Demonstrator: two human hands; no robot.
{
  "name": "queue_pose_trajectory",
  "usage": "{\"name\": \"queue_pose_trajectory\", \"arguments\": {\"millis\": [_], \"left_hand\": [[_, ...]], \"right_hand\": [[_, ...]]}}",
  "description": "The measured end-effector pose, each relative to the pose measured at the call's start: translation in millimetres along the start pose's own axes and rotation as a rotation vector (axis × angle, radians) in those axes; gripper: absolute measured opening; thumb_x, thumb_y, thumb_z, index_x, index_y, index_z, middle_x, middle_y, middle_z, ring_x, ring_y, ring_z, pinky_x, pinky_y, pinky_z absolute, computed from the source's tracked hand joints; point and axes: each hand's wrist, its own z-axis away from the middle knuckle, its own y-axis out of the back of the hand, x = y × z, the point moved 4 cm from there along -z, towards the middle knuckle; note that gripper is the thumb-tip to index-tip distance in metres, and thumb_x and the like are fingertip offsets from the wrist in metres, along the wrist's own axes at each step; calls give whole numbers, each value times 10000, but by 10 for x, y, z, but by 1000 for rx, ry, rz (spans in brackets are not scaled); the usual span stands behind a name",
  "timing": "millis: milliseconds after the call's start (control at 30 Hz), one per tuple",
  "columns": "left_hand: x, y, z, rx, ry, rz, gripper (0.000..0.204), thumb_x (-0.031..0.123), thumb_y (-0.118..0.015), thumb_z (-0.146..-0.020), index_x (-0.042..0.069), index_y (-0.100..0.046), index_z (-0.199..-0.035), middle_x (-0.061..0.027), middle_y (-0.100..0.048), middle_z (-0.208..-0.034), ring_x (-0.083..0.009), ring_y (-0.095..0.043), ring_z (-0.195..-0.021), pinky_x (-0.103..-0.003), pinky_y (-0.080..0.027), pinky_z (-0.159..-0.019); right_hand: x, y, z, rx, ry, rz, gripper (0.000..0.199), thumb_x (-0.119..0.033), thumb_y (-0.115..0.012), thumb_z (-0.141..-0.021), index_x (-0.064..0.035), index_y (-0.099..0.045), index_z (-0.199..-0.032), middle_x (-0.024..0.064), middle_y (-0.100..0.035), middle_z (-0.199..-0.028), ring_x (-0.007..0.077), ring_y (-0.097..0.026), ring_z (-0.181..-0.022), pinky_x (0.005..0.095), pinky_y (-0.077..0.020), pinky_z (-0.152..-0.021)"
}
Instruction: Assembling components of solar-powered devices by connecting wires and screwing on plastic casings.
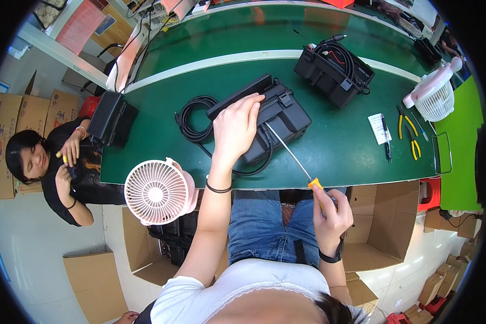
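Observation:
My left hand [235, 128] lies flat on a black plastic box-shaped unit [278, 116] on the green bench, fingers spread over its long black lid [237, 95]. A coiled black cable [196, 117] runs from that unit to its left. My right hand [332, 214] grips the yellow handle of a long screwdriver [291, 156] near the bench's front edge. Its thin metal shaft points up and left, with the tip on the unit's top.
A second black unit [335, 67] with wires inside sits farther back right. A pink desk fan [157, 190] stands at the front left edge, a white fan [434, 94] at right. Yellow-handled pliers [409, 131] and a pen lie right. A seated person [48, 162] works at left among cardboard boxes.

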Motion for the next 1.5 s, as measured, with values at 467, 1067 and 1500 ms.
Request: {"name": "queue_pose_trajectory", "arguments": {"millis": [467, 1067, 1500], "left_hand": [[60, 41, -3, 44, 50, -63, 210, 220, -524, -999, 155, -712, -1066, -101, -730, -963, -313, -707, -866, -407, -569, -720], [22, 28, 14, 49, 91, -38, 230, 227, -512, -1002, 140, -712, -1074, -119, -727, -954, -327, -701, -858, -425, -563, -725], [21, 65, 94, 66, 181, -73, 282, 258, -481, -1016, 149, -713, -1133, -119, -722, -1064, -339, -695, -949, -421, -553, -804]], "right_hand": [[-140, 163, -148, -110, -70, -208, 378, -57, -819, -758, -120, -732, -1120, 75, -706, -841, 208, -674, -644, 292, -537, -563], [-267, 210, -141, -221, -112, -248, 325, -45, -799, -774, -73, -722, -1089, 101, -727, -870, 227, -696, -662, 295, -540, -578], [-310, 103, -46, -130, -42, -201, 318, -91, -817, -778, -102, -726, -1083, 65, -693, -835, 195, -645, -575, 286, -507, -503]]}}
